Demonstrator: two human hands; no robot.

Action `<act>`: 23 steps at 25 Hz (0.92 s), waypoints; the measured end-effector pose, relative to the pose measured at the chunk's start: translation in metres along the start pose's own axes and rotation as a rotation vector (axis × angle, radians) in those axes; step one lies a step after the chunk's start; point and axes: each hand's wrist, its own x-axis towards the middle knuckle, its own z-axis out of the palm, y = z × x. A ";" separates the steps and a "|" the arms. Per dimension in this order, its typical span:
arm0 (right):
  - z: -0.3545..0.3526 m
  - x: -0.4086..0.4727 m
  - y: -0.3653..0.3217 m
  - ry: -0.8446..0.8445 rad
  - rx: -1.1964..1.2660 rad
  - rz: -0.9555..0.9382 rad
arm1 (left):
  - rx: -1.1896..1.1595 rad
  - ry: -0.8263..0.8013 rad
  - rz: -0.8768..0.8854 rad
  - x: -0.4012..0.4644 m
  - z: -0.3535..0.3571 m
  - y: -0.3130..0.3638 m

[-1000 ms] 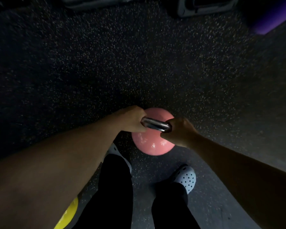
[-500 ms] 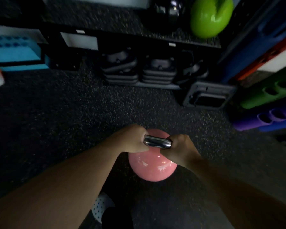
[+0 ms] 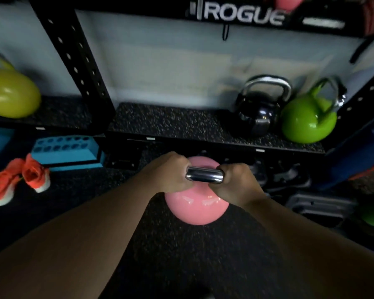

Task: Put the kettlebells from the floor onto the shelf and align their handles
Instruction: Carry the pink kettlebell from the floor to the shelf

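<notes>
Pink kettlebell [image 3: 195,209] at frame centre, held in air in front of shelf [image 3: 173,124], below its front edge in picture. Chrome handle [image 3: 204,174] runs left-right between two hands: left hand [image 3: 168,174] on left end, right hand [image 3: 236,183] on right end, fingers of both curled tight round it. On shelf, right part of frame: one black kettlebell [image 3: 258,113], one green kettlebell [image 3: 307,119], just beside each other. One yellow-green kettlebell [image 3: 10,92] at far left. Two orange shoes [image 3: 20,180] on floor, lower left.

Pink kettlebell [image 3: 197,207] upright, chrome handle [image 3: 204,174] level, before the shelf [image 3: 171,124].
</notes>
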 end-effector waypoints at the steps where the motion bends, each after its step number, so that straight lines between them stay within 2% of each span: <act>1: -0.001 0.022 -0.001 0.013 0.016 0.000 | 0.020 0.006 -0.002 0.012 -0.015 -0.008; 6: -0.002 0.133 -0.015 0.082 -0.035 -0.103 | 0.086 0.095 0.012 0.068 -0.081 -0.060; 13: 0.029 0.259 -0.036 0.176 -0.115 -0.085 | 0.258 0.217 0.020 0.144 -0.145 -0.147; 20: 0.055 0.342 -0.062 0.121 -0.063 -0.001 | 0.328 0.300 0.057 0.193 -0.177 -0.217; 23: 0.064 0.367 -0.067 0.118 -0.065 0.031 | 0.262 0.324 0.039 0.206 -0.182 -0.237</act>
